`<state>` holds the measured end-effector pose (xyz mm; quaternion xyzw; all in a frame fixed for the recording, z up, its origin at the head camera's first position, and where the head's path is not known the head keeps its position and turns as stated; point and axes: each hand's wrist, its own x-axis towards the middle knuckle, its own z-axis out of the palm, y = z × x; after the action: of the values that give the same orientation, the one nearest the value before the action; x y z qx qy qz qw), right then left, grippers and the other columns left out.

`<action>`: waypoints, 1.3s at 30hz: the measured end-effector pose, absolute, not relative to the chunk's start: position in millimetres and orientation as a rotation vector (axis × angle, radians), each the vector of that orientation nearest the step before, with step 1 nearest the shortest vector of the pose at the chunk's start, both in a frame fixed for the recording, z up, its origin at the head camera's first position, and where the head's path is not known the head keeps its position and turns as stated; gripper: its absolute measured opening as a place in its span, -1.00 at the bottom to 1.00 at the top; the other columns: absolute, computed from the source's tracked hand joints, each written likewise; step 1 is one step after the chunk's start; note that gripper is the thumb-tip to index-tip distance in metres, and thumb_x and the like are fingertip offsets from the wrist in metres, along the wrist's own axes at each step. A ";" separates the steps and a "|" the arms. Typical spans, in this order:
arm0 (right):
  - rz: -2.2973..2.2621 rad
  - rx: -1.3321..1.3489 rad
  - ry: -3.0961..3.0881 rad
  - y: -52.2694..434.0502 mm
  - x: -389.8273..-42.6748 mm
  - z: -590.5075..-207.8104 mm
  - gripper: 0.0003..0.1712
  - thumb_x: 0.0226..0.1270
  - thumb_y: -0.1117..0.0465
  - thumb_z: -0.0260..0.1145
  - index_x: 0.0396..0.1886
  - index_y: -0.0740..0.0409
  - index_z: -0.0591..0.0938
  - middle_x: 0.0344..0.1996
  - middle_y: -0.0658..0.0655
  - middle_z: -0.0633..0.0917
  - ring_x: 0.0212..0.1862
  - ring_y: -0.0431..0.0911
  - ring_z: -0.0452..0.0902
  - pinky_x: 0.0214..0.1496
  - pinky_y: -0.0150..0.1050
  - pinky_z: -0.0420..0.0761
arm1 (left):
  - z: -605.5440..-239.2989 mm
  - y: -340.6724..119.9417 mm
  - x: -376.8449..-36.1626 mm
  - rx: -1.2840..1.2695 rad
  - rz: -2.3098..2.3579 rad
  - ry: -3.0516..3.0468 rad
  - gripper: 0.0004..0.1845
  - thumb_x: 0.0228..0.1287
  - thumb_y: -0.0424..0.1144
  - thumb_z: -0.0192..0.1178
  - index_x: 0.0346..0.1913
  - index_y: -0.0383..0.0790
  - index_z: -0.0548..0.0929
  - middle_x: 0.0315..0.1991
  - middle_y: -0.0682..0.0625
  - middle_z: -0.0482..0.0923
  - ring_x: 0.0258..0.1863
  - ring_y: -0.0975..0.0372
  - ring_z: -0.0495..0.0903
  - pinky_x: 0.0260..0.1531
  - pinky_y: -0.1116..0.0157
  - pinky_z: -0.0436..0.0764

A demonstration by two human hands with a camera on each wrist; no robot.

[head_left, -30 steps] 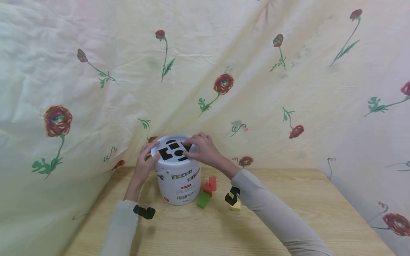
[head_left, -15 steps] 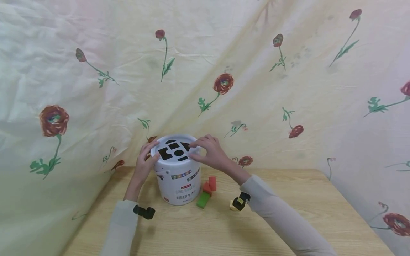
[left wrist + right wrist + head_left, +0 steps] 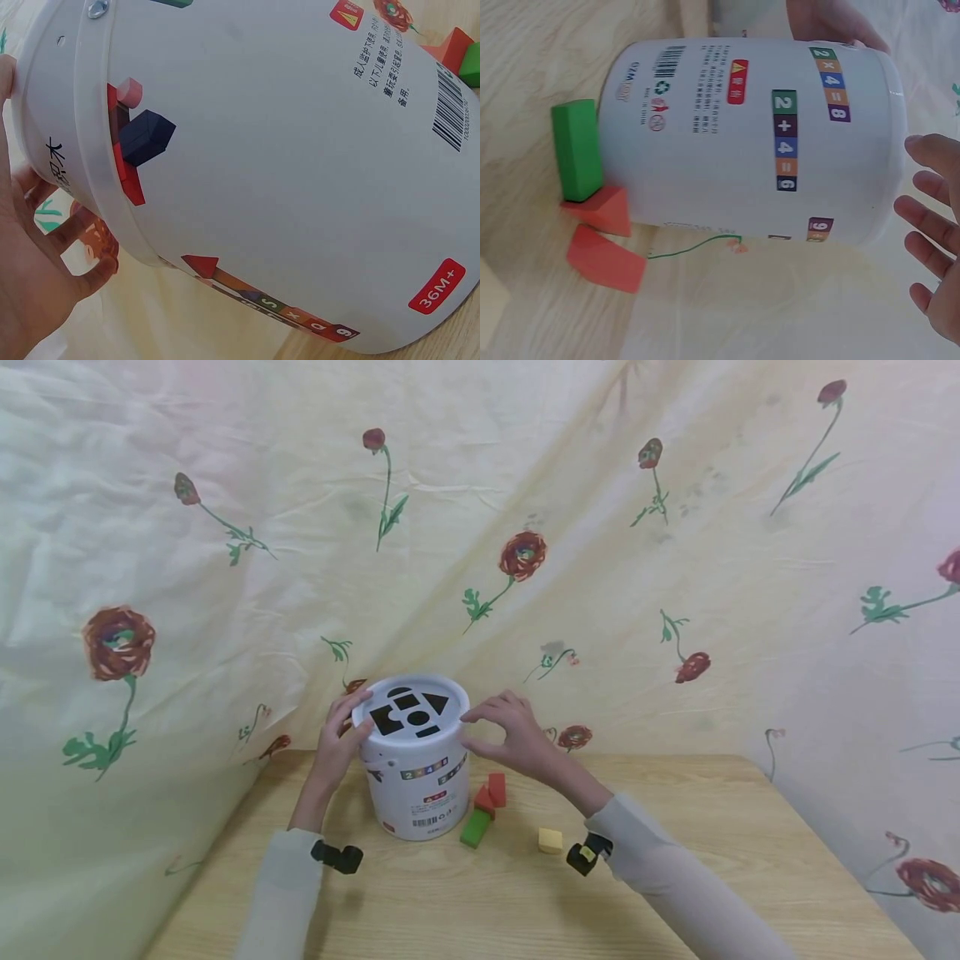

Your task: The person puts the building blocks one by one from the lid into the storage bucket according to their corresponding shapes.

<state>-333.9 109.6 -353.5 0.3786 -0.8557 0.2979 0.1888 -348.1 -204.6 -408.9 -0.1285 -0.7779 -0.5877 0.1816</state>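
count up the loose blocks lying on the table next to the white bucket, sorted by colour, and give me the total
Beside the white bucket on the table:
Red blocks: 2
Green block: 1
Yellow block: 1
Total: 4

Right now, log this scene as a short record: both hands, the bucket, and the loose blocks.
left hand: holds the bucket's rim on its left side
right hand: open, fingers spread, just right of the lid, not touching it
bucket: white, upright on the wooden table, printed labels on its wall
lid: white, with black shape cut-outs
green block: on the table beside the bucket's base
red blocks: just behind the green one
yellow block: alone, further right
backdrop: floral cloth
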 end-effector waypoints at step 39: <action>0.607 1.299 -2.778 113.3 -322.5 -467.5 -0.55 0.04 0.25 0.57 0.00 0.07 0.77 -0.01 0.01 0.74 0.12 -0.09 0.46 0.30 0.14 0.34 | -407.7 -205.0 -352.2 -0.337 -1.668 -2.214 -0.41 0.45 -0.04 0.10 0.51 0.05 0.39 0.58 -0.02 0.10 0.55 -0.02 0.08 0.50 -0.28 0.07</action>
<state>-322.5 113.3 -467.5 0.4156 -0.8886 0.1940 0.0076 -352.2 -205.0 -407.7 -0.1189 -0.7807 -0.5883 0.1736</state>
